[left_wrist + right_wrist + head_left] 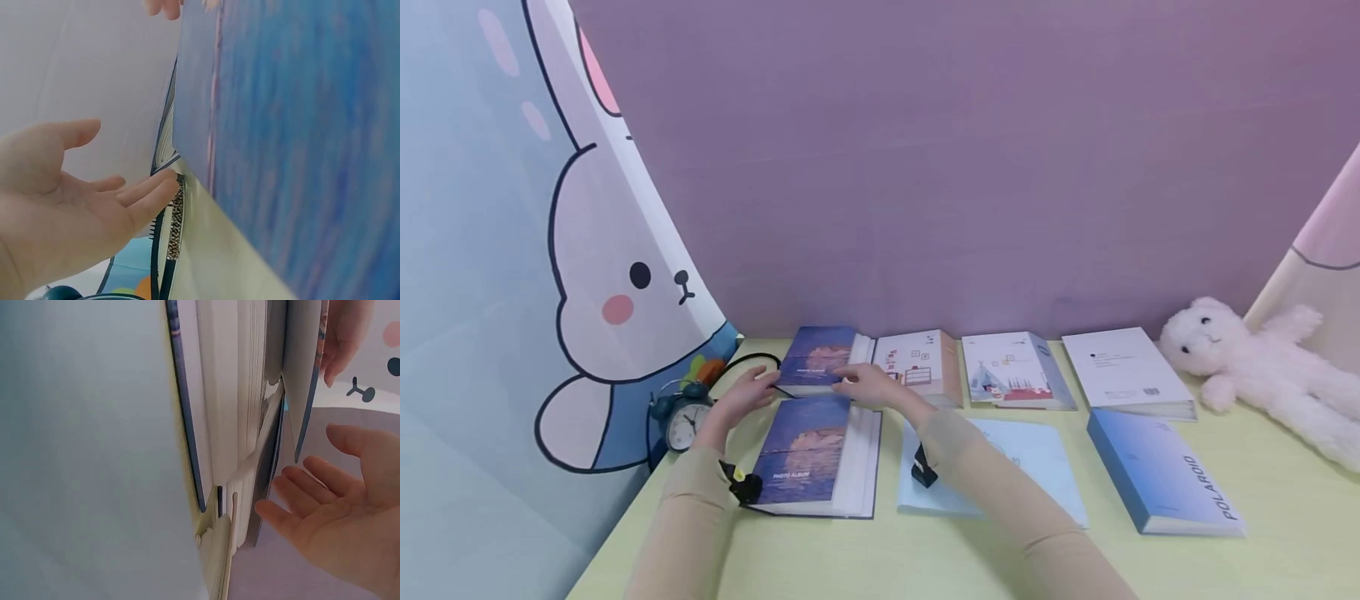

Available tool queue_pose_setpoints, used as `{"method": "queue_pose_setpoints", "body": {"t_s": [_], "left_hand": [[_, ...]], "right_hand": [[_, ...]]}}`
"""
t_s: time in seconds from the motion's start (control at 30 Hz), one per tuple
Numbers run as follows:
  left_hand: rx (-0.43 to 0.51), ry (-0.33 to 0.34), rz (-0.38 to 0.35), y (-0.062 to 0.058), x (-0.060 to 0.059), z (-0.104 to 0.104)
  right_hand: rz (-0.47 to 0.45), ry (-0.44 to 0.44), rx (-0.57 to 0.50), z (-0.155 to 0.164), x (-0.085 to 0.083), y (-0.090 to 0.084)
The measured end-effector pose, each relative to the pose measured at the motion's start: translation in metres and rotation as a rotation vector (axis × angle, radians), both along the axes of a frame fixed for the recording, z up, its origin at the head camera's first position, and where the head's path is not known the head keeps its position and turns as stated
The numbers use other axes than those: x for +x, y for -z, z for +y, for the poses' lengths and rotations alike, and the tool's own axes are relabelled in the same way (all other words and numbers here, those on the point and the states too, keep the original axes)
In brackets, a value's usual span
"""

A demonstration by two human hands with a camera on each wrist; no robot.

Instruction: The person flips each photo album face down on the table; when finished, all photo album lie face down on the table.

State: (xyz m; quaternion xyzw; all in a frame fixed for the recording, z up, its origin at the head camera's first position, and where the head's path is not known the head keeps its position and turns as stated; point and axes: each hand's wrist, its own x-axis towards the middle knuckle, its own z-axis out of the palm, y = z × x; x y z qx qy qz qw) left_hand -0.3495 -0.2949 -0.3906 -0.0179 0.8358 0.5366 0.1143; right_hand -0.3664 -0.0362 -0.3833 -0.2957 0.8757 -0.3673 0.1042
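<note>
A purple-blue photo album with an orange cliff picture lies at the back left. Directly in front of it is a matching photo album, whose blue cover fills much of the left wrist view. My left hand is at the back album's left edge, its fingers extended and fingertips right by the lower corner in the left wrist view. At that album's front right corner is my right hand; the right wrist view shows its fingers loosely spread beside the album covers, palm visible. Neither hand grips anything.
A black headband and a teal alarm clock are at the left. Two illustrated albums and a white album line the back. A light-blue book, a blue Polaroid album and a plush toy occupy the right.
</note>
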Motion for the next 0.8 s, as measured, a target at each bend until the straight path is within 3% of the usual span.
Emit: {"method": "queue_pose_setpoints", "body": {"t_s": [0.17,0.4,0.6,0.8], "left_hand": [[0.011,0.056,-0.013,-0.003,-0.001,0.001],[-0.071,0.129,-0.044,-0.003,-0.001,0.002],[-0.091,0.113,-0.071,0.000,-0.002,0.000],[-0.056,0.077,-0.092,0.003,-0.005,0.000]], "right_hand": [[-0.035,0.005,0.053,0.004,-0.001,-0.002],[-0.103,-0.026,0.143,0.005,-0.005,0.003],[-0.147,-0.011,0.133,0.002,-0.006,0.010],[-0.127,-0.017,0.194,0.000,-0.004,0.012]]}}
